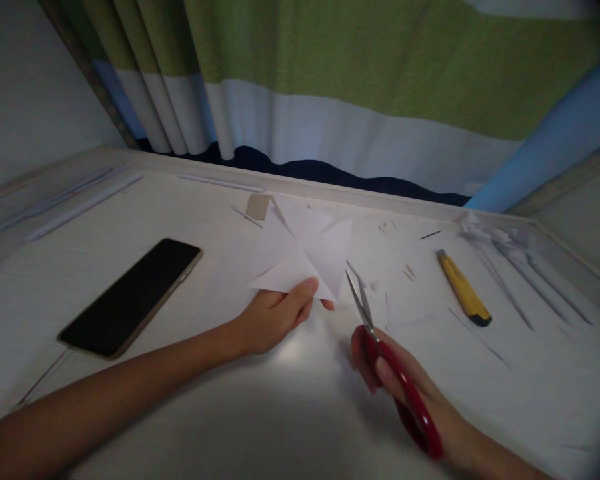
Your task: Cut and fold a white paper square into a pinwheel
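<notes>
My left hand [283,317] pinches the near edge of a white paper piece [325,257], thumb on top and fingers underneath. Slits run from the paper's outer edges toward its middle, so it looks like a pinwheel shape. In my right hand [405,380] is a pair of scissors [415,400] with red handles. Their blades are parted a little and point up and to the left, just right of the paper and apart from it. Behind the paper lies a small beige card piece [259,207].
A dark-screened phone [135,293] lies at left with a cable. On the right are a yellow box cutter [463,287], thin paper rolls [535,287], crumpled clear plastic and small scraps. More paper rolls [85,207] lie back left. A curtain [330,120] hangs behind the table.
</notes>
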A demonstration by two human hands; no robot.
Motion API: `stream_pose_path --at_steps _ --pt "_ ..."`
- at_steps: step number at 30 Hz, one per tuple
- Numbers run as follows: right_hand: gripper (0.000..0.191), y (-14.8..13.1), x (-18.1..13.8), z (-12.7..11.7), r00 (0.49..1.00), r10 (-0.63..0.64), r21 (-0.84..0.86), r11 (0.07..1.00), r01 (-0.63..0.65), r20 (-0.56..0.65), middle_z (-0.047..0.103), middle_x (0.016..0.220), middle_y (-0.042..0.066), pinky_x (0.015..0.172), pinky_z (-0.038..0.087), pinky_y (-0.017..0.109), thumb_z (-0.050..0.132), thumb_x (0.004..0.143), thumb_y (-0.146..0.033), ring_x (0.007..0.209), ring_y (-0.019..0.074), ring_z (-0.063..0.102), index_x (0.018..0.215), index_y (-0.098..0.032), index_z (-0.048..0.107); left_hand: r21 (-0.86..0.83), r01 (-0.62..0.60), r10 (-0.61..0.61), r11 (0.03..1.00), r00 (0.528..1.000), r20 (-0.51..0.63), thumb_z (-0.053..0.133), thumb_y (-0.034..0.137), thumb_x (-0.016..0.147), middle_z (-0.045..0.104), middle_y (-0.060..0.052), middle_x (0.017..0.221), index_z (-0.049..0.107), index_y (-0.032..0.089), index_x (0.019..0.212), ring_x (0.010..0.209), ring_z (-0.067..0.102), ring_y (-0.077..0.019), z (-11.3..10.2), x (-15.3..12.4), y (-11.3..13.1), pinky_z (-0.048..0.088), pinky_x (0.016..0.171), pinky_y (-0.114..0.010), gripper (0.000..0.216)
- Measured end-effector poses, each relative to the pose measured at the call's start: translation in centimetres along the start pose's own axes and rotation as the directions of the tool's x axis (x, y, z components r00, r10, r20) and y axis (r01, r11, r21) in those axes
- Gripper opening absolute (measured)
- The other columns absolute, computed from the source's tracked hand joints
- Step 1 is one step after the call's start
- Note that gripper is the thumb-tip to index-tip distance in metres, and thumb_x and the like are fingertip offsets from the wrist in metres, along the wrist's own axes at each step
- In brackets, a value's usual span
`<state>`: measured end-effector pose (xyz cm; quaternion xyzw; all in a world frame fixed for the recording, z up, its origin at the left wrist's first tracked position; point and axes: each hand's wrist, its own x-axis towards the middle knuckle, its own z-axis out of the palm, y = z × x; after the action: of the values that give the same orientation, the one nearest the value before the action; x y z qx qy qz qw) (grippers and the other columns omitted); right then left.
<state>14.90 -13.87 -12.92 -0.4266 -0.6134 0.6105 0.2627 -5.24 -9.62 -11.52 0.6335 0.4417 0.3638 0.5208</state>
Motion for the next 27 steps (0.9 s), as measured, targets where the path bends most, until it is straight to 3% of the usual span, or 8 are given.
stream_pose_path --at_steps 2,7,12,16,27 --pt "0.026 -0.10 0.05 0.12 0.999 0.034 -0.008 0.999 -0.034 0.014 0.043 0.070 -0.001 0.058 0.034 0.024 0.041 0.082 -0.045 0.062 0.0119 0.040 0.085 -0.020 0.048 -0.016 -0.020 0.019 1.000 1.000 -0.009 0.026 0.030 0.087 0.033 0.008 0.040 0.058 0.012 0.068 0.040 0.033 -0.0075 -0.06 0.00 0.01 0.035 0.056 -0.022 0.041" --pt "0.033 0.15 0.22 0.38 0.993 0.098 0.052 0.993 -0.102 0.071 0.037 0.056 -0.004 0.046 0.027 0.022 0.043 0.079 -0.049 0.050 0.0092 0.033 0.081 -0.017 0.049 -0.029 -0.035 0.035 0.999 0.999 -0.008 0.025 0.030 0.087 0.032 0.007 0.039 0.057 0.012 0.062 0.040 0.033 -0.0072 -0.10 0.01 -0.01 0.034 0.054 -0.021 0.044" --pt "0.033 0.14 0.23 0.59 0.990 0.090 0.071 0.993 -0.097 0.105 0.037 0.056 -0.004 0.044 0.025 0.020 0.045 0.078 -0.048 0.049 0.0075 0.032 0.077 -0.015 0.050 0.014 0.012 -0.013 1.000 0.998 0.056 0.023 0.032 0.087 0.032 0.007 0.041 0.059 0.013 0.071 0.043 0.035 -0.0088 -0.11 -0.16 0.09 0.035 0.055 -0.022 0.044" --pt "0.033 0.25 0.21 0.53 0.987 0.107 0.104 0.987 -0.120 0.122 0.035 0.052 -0.005 0.041 0.023 0.019 0.045 0.078 -0.048 0.046 0.0068 0.030 0.076 -0.015 0.049 0.042 0.061 -0.064 0.997 0.994 0.084 0.023 0.032 0.087 0.032 0.006 0.041 0.058 0.012 0.065 0.045 0.037 -0.0094 0.03 -0.39 0.36 0.036 0.058 -0.023 0.045" --pt "0.037 0.59 0.37 0.57 0.985 0.113 0.132 0.983 -0.130 0.127 0.035 0.045 -0.007 0.037 0.023 0.018 0.044 0.077 -0.052 0.039 0.0062 0.031 0.072 -0.015 0.049 0.065 0.038 -0.043 0.997 0.996 0.081 0.024 0.030 0.087 0.033 0.008 0.039 0.061 0.012 0.072 0.040 0.035 -0.0080 0.37 -0.42 0.47 0.035 0.054 -0.022 0.044"
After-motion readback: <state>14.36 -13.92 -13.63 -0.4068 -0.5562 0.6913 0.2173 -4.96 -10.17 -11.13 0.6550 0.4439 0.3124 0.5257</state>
